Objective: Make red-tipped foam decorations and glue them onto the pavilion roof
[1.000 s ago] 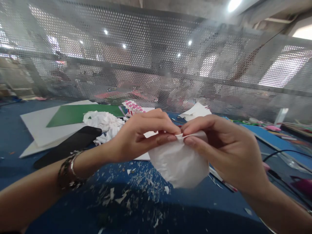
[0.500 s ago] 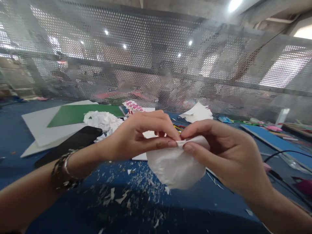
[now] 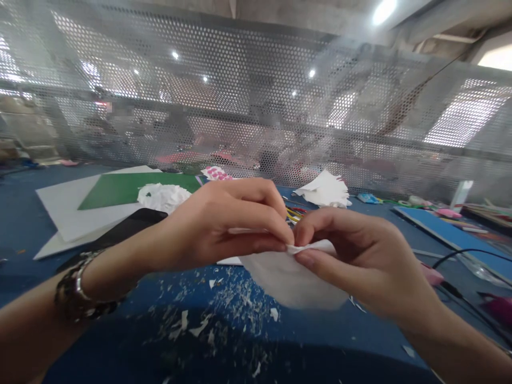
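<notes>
A thin white sheet of paper (image 3: 294, 282) with a rounded lower edge hangs from my fingers above the table. My left hand (image 3: 236, 224) pinches its upper edge between thumb and fingertips. Right beside those fingertips, my right hand (image 3: 356, 250) grips the same edge with thumb and index finger. Along the top, between the two pinches, the paper is folded over into a narrow gathered strip. The fingertips of both hands almost touch. Part of the sheet is hidden behind my fingers.
White paper scraps (image 3: 200, 325) litter the blue table (image 3: 132, 341). Left lie a green sheet (image 3: 116, 189), a crumpled white paper bundle (image 3: 162, 197) and a black phone-like slab (image 3: 132, 224). Behind my right hand are stacked white paper pieces (image 3: 324, 188); a blue board (image 3: 448, 229) and black cable (image 3: 468, 249) lie right.
Both hands have moved slightly lower, still pinching the paper. Its top edge is folded further, and the sheet now tilts flatter, its face less turned toward me.
</notes>
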The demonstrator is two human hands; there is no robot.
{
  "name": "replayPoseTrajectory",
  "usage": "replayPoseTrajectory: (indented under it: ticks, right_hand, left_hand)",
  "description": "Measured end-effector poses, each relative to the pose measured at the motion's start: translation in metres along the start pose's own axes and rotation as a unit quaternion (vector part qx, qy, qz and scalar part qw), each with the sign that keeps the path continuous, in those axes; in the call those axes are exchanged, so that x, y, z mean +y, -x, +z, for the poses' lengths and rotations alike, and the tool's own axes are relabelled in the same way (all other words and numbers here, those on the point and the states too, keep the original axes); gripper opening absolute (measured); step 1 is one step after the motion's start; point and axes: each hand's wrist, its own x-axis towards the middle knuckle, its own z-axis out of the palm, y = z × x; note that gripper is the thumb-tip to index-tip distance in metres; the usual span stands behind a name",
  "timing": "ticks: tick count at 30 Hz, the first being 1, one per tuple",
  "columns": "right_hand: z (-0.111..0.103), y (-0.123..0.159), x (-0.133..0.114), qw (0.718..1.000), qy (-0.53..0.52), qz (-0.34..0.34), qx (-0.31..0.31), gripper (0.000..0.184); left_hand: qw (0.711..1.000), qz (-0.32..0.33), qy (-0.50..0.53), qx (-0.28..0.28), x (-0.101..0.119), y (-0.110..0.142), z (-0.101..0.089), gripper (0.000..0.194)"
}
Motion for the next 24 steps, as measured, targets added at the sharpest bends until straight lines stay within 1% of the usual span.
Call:
replayPoseTrajectory:
  ticks: [3,5,10,13,16,18,20,22,24]
  right_hand:
    - [0.000,0.002,0.000,1.000,0.012,-0.008,-0.002,0.006]
    - [0.000,0.003,0.000,1.000,0.022,-0.015,-0.001,0.006]
    - [0.001,0.003,0.000,0.999,0.021,-0.038,0.001,0.008]
    - [0.001,0.003,0.000,0.999,0.033,-0.040,0.009,0.009]
    - [0.001,0.004,0.000,0.997,0.054,-0.045,0.029,0.008]
    - [0.001,0.005,-0.001,0.996,0.067,-0.049,0.040,0.009]
    - [0.001,0.005,-0.001,0.994,0.075,-0.056,0.049,0.010]
    - [0.001,0.005,-0.001,0.993,0.078,-0.063,0.056,0.010]
    - [0.002,0.004,-0.001,0.993,0.078,-0.067,0.061,0.010]
  left_hand:
    - [0.999,-0.019,0.041,0.016,0.000,-0.002,0.002,0.009]
    - [0.995,-0.043,0.089,0.025,0.001,-0.003,0.003,0.011]
    - [0.970,-0.085,0.228,0.013,0.000,-0.004,0.007,0.013]
    - [0.939,-0.126,0.320,0.017,-0.004,-0.005,0.013,0.012]
    - [0.891,-0.182,0.416,0.014,-0.008,-0.005,0.019,0.009]
    - [0.857,-0.213,0.469,0.008,-0.008,-0.005,0.024,0.012]
    - [0.829,-0.236,0.506,0.011,-0.006,-0.005,0.027,0.015]
    - [0.810,-0.251,0.529,0.025,-0.003,-0.005,0.031,0.015]
    - [0.799,-0.257,0.542,0.043,0.000,-0.005,0.034,0.015]
